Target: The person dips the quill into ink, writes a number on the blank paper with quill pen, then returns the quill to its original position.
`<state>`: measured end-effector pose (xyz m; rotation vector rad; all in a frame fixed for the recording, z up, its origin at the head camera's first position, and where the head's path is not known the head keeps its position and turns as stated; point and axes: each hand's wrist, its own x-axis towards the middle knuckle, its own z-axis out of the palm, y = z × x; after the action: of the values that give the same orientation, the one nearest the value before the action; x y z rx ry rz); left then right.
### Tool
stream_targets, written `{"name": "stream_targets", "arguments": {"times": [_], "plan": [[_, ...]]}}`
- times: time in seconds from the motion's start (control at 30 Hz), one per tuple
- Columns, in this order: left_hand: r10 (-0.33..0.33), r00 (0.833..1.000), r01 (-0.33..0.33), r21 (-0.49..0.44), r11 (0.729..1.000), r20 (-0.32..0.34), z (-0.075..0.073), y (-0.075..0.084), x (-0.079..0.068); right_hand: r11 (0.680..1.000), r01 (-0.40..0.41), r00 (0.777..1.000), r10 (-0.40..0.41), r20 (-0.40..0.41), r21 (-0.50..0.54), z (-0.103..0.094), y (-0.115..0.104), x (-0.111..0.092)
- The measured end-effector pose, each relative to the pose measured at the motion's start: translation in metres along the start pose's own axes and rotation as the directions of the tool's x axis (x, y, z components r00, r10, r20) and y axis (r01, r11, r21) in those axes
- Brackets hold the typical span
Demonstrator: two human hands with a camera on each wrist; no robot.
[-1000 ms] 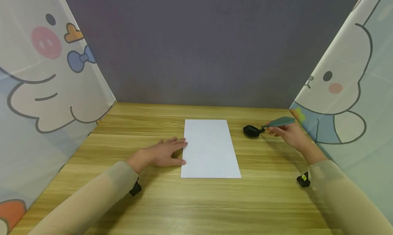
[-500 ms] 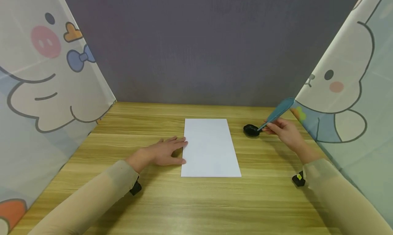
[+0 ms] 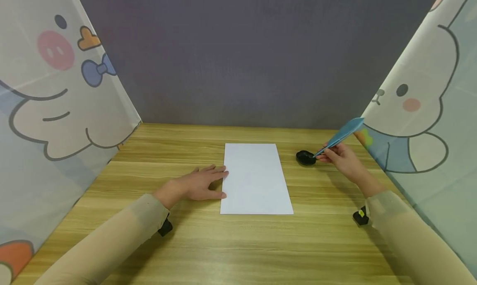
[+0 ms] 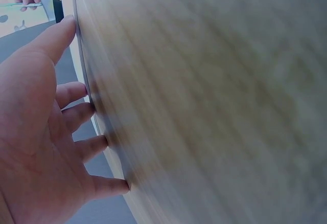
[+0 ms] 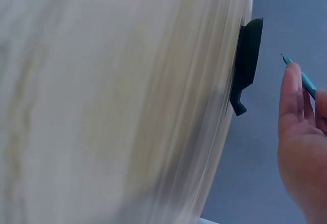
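A blue feather-shaped quill pen [image 3: 344,131] is pinched between the thumb and fingers of my right hand [image 3: 346,163]. Its nib points down and left, overlapping the near side of a small black dish with a stubby handle [image 3: 305,158] in the head view. From the right wrist, the pen's nib [image 5: 282,56] shows raised above the dish [image 5: 249,55], with a gap between them. My left hand [image 3: 199,184] lies with spread fingers at the left edge of a white sheet of paper [image 3: 257,179], its thumb and fingertips on that edge.
The wooden table [image 3: 238,249] carries the sheet near its middle and the dish to the right. A dark grey wall [image 3: 238,57] stands at the back. Cartoon-printed cloths hang at the left [image 3: 67,123] and right [image 3: 428,144].
The quill pen has swung from nearly level to a steeper slant, feather end up. My right hand has shifted slightly left. Left hand, paper and dish stay put.
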<state>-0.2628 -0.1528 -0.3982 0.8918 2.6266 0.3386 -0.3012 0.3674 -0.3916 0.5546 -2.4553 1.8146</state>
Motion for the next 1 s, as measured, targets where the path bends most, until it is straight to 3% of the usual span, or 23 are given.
{"name": "stream_targets", "arguments": {"times": [0.3,1.0], "plan": [[0.002,1.0,-0.002,0.004,1.0,-0.001,0.0,0.0,0.001,0.97,-0.058,0.995,0.036,-0.093,-0.236,0.004,-0.001,0.004],[0.004,1.0,-0.004,-0.002,1.0,0.004,-0.002,0.003,0.0,0.96,-0.173,0.976,0.136,-0.172,-0.221,0.016,-0.004,0.012]]}}
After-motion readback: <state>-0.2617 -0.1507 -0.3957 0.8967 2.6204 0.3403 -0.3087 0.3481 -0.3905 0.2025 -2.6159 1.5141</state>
